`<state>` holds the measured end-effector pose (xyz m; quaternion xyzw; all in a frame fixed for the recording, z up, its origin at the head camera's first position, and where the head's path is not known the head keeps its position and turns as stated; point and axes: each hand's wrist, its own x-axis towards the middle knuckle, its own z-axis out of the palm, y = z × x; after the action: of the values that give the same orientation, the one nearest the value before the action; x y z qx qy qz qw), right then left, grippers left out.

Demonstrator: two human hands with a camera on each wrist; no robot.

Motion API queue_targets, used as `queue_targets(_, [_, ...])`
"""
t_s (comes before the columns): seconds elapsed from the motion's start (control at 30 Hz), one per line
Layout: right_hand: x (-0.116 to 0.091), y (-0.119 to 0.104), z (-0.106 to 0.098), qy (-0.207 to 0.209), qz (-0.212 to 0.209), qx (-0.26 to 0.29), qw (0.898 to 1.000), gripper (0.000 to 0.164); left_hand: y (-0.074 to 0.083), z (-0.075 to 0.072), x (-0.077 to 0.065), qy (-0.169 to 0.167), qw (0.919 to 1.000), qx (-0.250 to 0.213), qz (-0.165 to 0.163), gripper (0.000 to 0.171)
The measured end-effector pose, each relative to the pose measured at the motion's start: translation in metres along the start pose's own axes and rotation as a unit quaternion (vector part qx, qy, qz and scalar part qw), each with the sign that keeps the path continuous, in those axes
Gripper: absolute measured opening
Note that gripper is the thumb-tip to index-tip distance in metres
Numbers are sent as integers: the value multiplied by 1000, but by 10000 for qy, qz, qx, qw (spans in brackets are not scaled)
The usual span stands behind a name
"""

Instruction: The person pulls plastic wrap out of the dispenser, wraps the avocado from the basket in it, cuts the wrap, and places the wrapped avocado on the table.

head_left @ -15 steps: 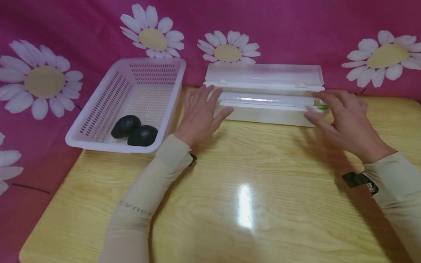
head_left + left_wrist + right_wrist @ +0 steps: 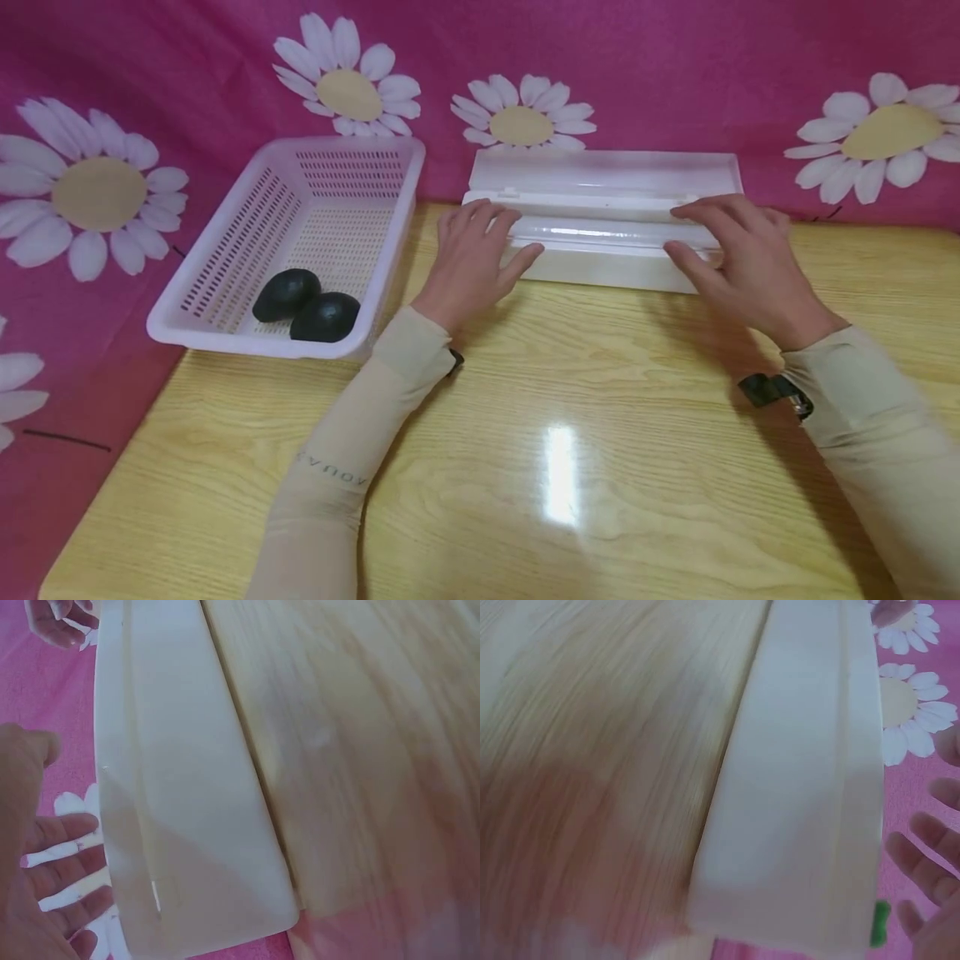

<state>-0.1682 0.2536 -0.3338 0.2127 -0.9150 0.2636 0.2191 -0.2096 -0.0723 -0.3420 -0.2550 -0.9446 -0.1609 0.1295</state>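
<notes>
A long white cling film dispenser box (image 2: 600, 271) lies at the back of the table with its lid (image 2: 600, 173) raised. Inside it rests a shiny roll of cling film (image 2: 592, 232). Over the left end of the box is my left hand (image 2: 474, 262), fingers spread and thumb apart. My right hand (image 2: 750, 267) hovers around the right end, thumb in front and fingers above, gripping nothing. Whether fingertips touch the roll cannot be told. In the right wrist view a green piece (image 2: 880, 924) shows at the box's end.
To the left stands a white perforated basket (image 2: 172, 323) with two dark avocado-like fruits (image 2: 288, 293) in it. Under everything is a wooden table (image 2: 480, 467). A pink cloth with daisies (image 2: 660, 75) hangs close behind the box.
My right hand has moved left along the box and now hides its right end and the green piece in the head view. The left hand has shifted slightly right.
</notes>
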Motion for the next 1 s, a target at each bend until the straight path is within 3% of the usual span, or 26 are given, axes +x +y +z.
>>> queue_targets(0.23, [8,-3,7,-195,186,39,9996,36,0,7,7,41,9997,-31,253,46])
queue_targets(0.8, [21,-8,18,-1176,345,-221,9922,35,2,17,19,-448,9978,-148,463,43])
queue_targets(1.0, [24,-12,17,-1583,468,-449,9853,45,1,18,22,-540,9967,41,607,43])
